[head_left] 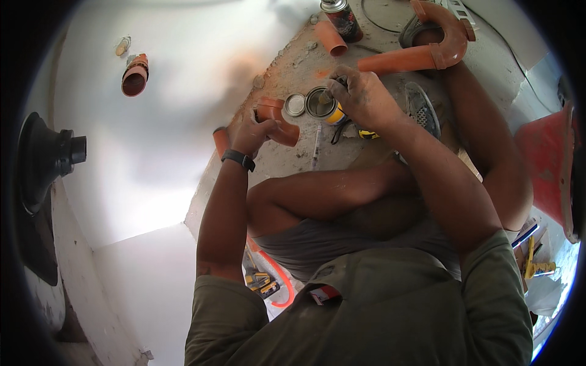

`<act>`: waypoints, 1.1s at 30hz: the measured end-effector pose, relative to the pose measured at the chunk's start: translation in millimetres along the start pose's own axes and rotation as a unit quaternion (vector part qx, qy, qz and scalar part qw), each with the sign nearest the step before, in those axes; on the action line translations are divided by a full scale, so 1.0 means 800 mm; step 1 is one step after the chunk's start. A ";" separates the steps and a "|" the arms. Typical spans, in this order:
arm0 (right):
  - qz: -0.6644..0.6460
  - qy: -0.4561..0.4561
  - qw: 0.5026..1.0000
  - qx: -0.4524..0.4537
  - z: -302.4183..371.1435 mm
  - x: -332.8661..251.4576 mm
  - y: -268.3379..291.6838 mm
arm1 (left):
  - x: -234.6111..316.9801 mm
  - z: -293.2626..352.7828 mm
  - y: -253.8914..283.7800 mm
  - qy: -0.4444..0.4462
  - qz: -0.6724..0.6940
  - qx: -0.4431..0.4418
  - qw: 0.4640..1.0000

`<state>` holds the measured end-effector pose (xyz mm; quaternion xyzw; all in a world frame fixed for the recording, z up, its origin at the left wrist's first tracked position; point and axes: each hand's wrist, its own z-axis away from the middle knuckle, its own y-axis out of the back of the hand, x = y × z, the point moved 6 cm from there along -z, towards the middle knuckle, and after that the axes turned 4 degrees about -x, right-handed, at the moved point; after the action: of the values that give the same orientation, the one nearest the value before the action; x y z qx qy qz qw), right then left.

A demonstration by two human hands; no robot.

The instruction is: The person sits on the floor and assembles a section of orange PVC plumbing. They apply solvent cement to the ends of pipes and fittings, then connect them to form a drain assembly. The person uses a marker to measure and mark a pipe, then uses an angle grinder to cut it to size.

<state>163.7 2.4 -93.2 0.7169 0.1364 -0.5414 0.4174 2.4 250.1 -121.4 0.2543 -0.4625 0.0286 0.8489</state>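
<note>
My left hand [253, 135], with a dark band at its wrist, is closed around a short orange plastic pipe elbow [282, 127]. To the right of it, my right hand [370, 97] pinches a small brush [326, 96] whose tip is down in the mouth of an open can [335, 116]. Yellow and blue show on the can's side. Most of the brush is hidden by my fingers. The can's round lid [295, 105] lies on the floor between the elbow and the can. A marker-like white stick [317, 146] and a yellow tape measure [367, 134] lie closer to me.
An orange pipe trap [448, 52] lies beyond my right hand, near a short pipe piece [331, 38] and a spray can [342, 18]. Another pipe piece [221, 142] rests by the wall. An orange pipe stub [135, 79] sticks out of the white wall. A red bucket [545, 168] stands right.
</note>
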 end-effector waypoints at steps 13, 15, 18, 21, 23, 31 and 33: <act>-0.095 -0.081 0.988 0.090 0.018 0.030 0.004 | -0.039 0.027 0.031 0.027 0.141 -0.025 0.989; -0.095 -0.094 0.988 0.081 0.016 0.032 -0.001 | -0.044 0.028 0.031 0.035 0.145 -0.015 0.989; -0.172 -0.094 0.975 0.103 0.011 0.037 0.002 | -0.049 0.028 0.029 0.045 0.150 -0.007 0.988; -0.267 -0.104 0.950 0.124 0.006 0.043 0.014 | -0.046 0.030 0.028 0.031 0.171 0.010 0.985; -0.324 -0.120 0.929 0.132 -0.001 0.041 0.021 | -0.044 0.033 0.028 0.019 0.190 0.015 0.981; -0.461 0.028 0.887 0.020 -0.127 -0.136 0.021 | -0.059 0.037 0.043 0.007 0.246 0.016 0.969; -0.218 0.079 0.972 0.017 -0.168 -0.204 0.025 | -0.067 0.038 0.054 0.001 0.234 0.037 0.972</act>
<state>204.1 132.4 69.7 0.7177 0.3129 -0.5631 0.2644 -64.0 283.7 -133.4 0.1705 -0.5066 0.2440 0.8091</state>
